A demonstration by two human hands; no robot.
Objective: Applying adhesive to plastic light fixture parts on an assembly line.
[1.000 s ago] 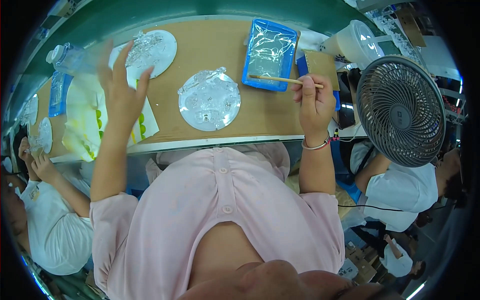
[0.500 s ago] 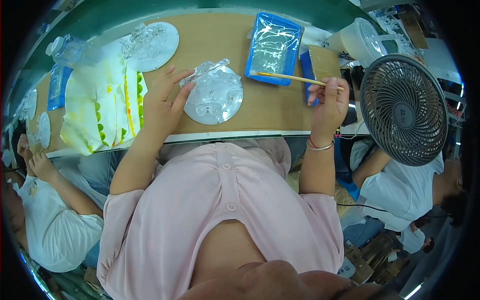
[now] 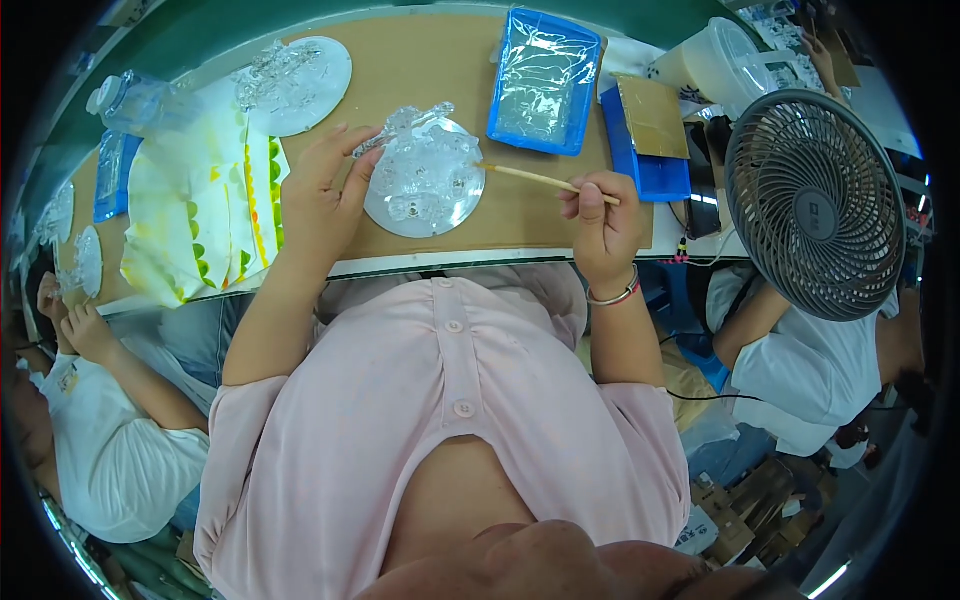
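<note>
Plainly, the right hand (image 3: 605, 225) has its thumb and fingers closed on a thin wooden stick (image 3: 545, 180), whose darker tip points leftward, away from the fingertips, to the right rim of a white disc (image 3: 466, 208); I cannot tell whether it touches. Clear plastic pieces (image 3: 425, 172) cover most of that disc, which sits between the two hands. At its upper left, the left hand (image 3: 335, 185) has thumb and forefinger parted around a jutting end of the pieces; whether they grip it, I cannot tell.

Brown board (image 3: 420, 65) runs beyond the left fingertips and also fills the gap between the disc and the right fingers. Nearer than either hand's fingertips is the pale table edge (image 3: 470, 257). Beyond the right fingers, up and leftward, stands a blue tray (image 3: 540, 143); up and rightward, close by, a blue box (image 3: 662, 182) narrows the room. Patterned sheets (image 3: 215, 205) flank the left fingers on their outer side.
</note>
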